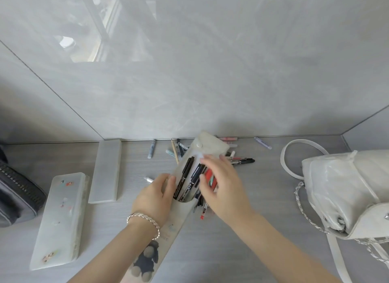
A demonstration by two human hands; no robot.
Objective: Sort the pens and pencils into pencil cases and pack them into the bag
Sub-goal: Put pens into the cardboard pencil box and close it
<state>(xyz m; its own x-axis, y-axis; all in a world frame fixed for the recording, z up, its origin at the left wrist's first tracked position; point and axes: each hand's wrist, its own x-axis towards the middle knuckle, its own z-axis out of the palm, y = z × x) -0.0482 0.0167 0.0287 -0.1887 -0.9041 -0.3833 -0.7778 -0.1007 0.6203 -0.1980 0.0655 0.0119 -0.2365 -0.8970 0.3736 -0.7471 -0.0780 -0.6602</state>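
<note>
- At centre of the worktop: open pencil case, translucent white, lying slantwise from near left to far right, flap thrown back at the far end, dark bear figure printed on the near end.
- Inside the mouth of that case: black pens, side by side, lengthwise along the case.
- Left hand: gripping the left edge of the open pencil case, fingers curled round the rim beside the pens; beaded bracelet on the wrist.
- Right hand: over the right side of the case mouth, fingers bent down onto the pens and a red item; blurred, so cannot tell whether anything is pinched or merely touched.
- Beneath the right hand, just beside the case: a few more pens poking out toward the near side.
- Behind the case, against the far wall: loose pens in a scattered heap, a wooden pencil among them, one blue-grey pen apart to the left, one lilac pen apart to the right.
- Left of the hands: plain pencil case, closed, and nearer left the stickered pencil case, closed, both flat on the worktop.
- At the left edge: dark zipped pouch, partly out of view.
- At the right: white bag, lying on its side, well apart from the cases, chain strap trailing beside it.
</note>
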